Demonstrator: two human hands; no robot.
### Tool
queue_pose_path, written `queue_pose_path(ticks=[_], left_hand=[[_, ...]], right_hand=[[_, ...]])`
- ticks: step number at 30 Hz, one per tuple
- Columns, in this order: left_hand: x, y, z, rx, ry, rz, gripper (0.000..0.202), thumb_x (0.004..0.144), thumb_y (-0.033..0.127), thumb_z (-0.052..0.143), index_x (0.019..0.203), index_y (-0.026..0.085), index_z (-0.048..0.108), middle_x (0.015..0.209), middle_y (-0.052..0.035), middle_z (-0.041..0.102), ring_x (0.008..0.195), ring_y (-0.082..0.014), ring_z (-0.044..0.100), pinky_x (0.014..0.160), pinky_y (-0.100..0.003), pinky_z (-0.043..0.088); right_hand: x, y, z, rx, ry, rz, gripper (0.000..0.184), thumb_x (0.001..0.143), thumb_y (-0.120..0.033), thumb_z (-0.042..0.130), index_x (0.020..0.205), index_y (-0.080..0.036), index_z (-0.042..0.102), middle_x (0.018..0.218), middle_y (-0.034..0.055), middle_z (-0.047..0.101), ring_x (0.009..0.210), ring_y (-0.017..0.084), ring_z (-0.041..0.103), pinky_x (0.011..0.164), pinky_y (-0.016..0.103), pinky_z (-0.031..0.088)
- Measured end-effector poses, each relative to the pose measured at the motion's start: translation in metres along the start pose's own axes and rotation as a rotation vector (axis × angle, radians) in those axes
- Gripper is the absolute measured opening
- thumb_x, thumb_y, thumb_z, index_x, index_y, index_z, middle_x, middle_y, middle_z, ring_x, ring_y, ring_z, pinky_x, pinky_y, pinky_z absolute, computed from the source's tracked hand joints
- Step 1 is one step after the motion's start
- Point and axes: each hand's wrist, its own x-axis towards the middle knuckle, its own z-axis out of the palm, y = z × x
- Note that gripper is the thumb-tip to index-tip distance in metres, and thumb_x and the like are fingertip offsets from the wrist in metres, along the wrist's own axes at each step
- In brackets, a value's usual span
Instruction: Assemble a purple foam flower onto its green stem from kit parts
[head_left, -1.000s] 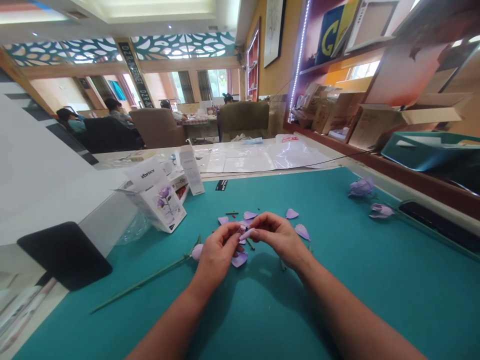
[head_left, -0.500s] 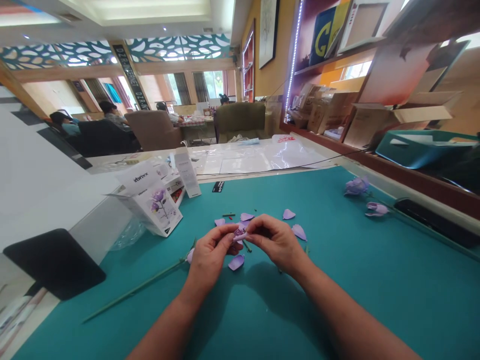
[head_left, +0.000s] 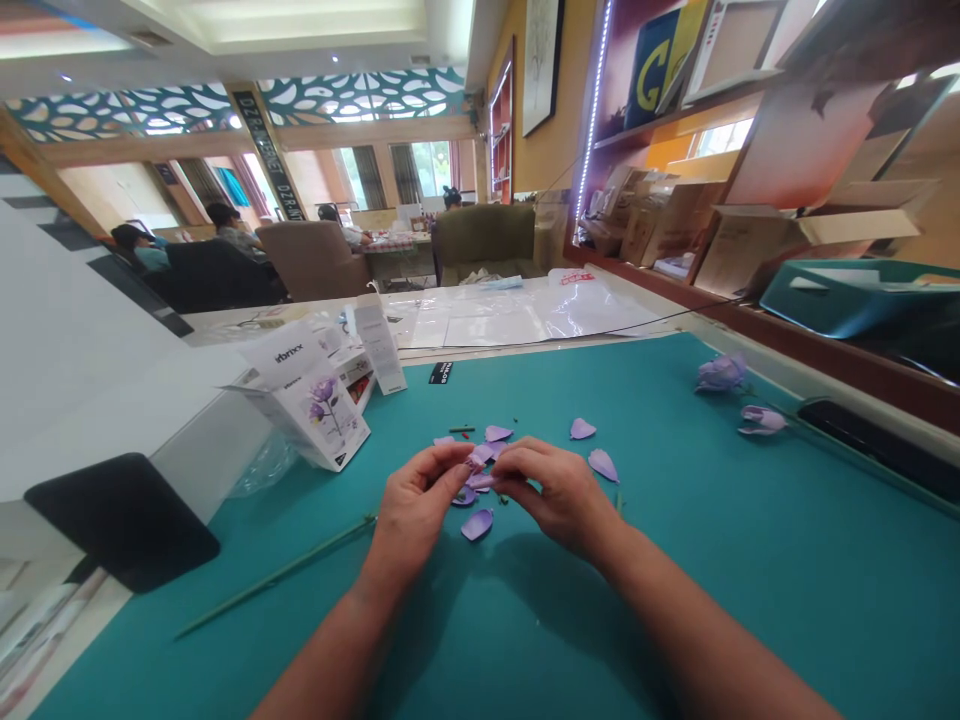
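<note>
1. Currently, left-hand grip (head_left: 416, 500): fingers and thumb pressed together, pinching a small lilac flower piece (head_left: 480, 481) from the left.
2. Right-hand grip (head_left: 559, 495): also pressed together, pinching the same piece from the right, with fingertips (head_left: 506, 478) just beside those of the left hand.
3. Location of the piece: between both hands, above a scatter of loose parts. Exact form: too small and too covered by fingers to tell.
4. Teal-covered tabletop (head_left: 750, 610): support surface for all loose parts.
5. Loose lilac petals (head_left: 477, 524): one just below the hands, others near the fingertips, two more (head_left: 603, 465) to the right of the right-hand grip.
6. Short green stem pieces (head_left: 461, 429): lying among the petals, beyond the hands.
7. Long green stem (head_left: 277, 575): lying at an angle on the tabletop, left of the left forearm.
8. Lilac flower head (head_left: 721, 373) and lilac bud (head_left: 761, 420): well to the right, near the far edge of the tabletop.
9. Printed flower-kit box (head_left: 300, 405) and upright leaflet (head_left: 380, 345): beyond the left-hand grip, with a clear plastic bag (head_left: 259, 470) beside the box.
10. Seated co-workers (head_left: 232, 230): far beyond the tabletop, at the back of the room.
</note>
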Motion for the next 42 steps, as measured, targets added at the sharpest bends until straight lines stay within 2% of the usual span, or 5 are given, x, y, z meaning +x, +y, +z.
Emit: queue_pose_path(ticks=[6,11,16,20,42], left_hand=[[-0.003,0.002,0.001,-0.046,0.003,0.011,0.039,0.072,0.032,0.069,0.108,0.017,0.065,0.081,-0.0019,0.066,0.066,-0.0119,0.059,0.060,-0.022,0.048],[-0.006,0.003,0.001,-0.034,-0.036,0.036,0.035,0.075,0.032,0.065,0.107,0.017,0.065,0.082,-0.0009,0.060,0.056,-0.0078,0.053,0.052,-0.021,0.044],[-0.006,0.004,0.002,-0.003,-0.013,0.022,0.029,0.071,0.033,0.067,0.095,0.016,0.066,0.070,0.0008,0.059,0.050,-0.0076,0.049,0.044,-0.019,0.039],[-0.005,0.002,0.002,-0.024,0.026,0.030,0.027,0.067,0.029,0.069,0.090,0.016,0.065,0.070,0.0010,0.063,0.058,-0.0101,0.055,0.051,-0.020,0.043],[-0.003,-0.006,0.002,0.022,0.012,0.115,0.026,0.076,0.028,0.063,0.098,0.015,0.064,0.085,-0.0050,0.072,0.072,-0.0149,0.064,0.064,-0.025,0.053]], right_hand=[[0.004,0.002,0.008,0.781,-0.012,0.433,0.023,0.069,-0.037,0.076,0.075,-0.019,0.062,0.065,-0.0011,0.064,0.060,0.013,0.061,0.059,0.026,0.051],[0.005,0.006,0.015,0.987,-0.001,0.524,0.028,0.064,-0.036,0.081,0.074,-0.017,0.063,0.062,-0.0019,0.064,0.054,0.011,0.061,0.054,0.024,0.050],[0.003,0.008,0.022,1.037,-0.003,0.555,0.028,0.064,-0.036,0.081,0.075,-0.016,0.064,0.063,-0.0017,0.065,0.053,0.010,0.061,0.053,0.023,0.050],[0.003,0.004,0.027,1.018,-0.011,0.593,0.030,0.062,-0.037,0.081,0.074,-0.016,0.062,0.062,-0.0019,0.064,0.052,0.010,0.059,0.052,0.023,0.049],[0.004,0.000,0.023,0.840,0.061,0.535,0.026,0.065,-0.036,0.078,0.079,-0.018,0.065,0.061,-0.0012,0.065,0.053,0.011,0.059,0.050,0.024,0.048]])
